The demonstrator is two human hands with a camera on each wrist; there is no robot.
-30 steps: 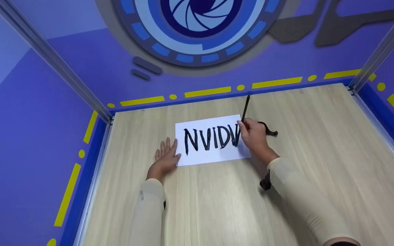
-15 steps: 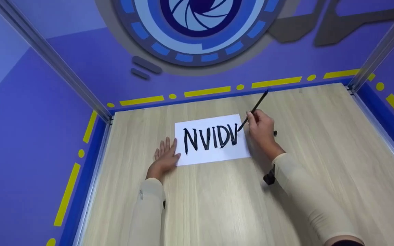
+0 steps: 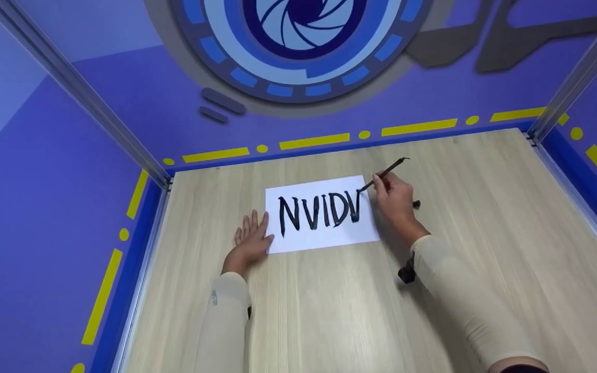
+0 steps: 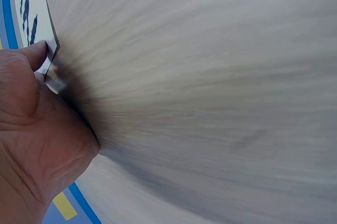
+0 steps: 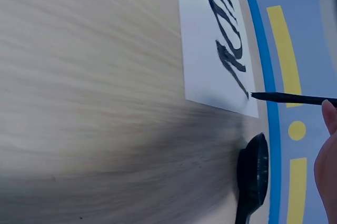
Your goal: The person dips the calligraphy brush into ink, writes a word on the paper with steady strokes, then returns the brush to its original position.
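Note:
A white sheet of paper (image 3: 319,241) lies on the table with the black brushed letters "NVIDV" (image 3: 324,211) across it. My right hand (image 3: 395,199) pinches a slim black paintbrush (image 3: 393,166) just right of the sheet. In the right wrist view the tip of the brush (image 5: 284,98) is at the upper end of the last stroke; whether it touches the paper I cannot tell. My left hand (image 3: 251,242) rests at the paper's left edge with its fingers spread, and its thumb (image 4: 38,53) lies on the paper's corner.
A black spoon-shaped dish with a handle (image 5: 253,174) sits on the table right of the paper, mostly hidden behind my right hand in the head view. Blue panels with yellow marks (image 3: 314,141) wall in the wooden table (image 3: 324,311) at the back and sides.
My right hand has shifted rightward and back off the sheet, uncovering its right side. The brush leans further right, and its tip has risen to the top of the last letter. My left hand stays put.

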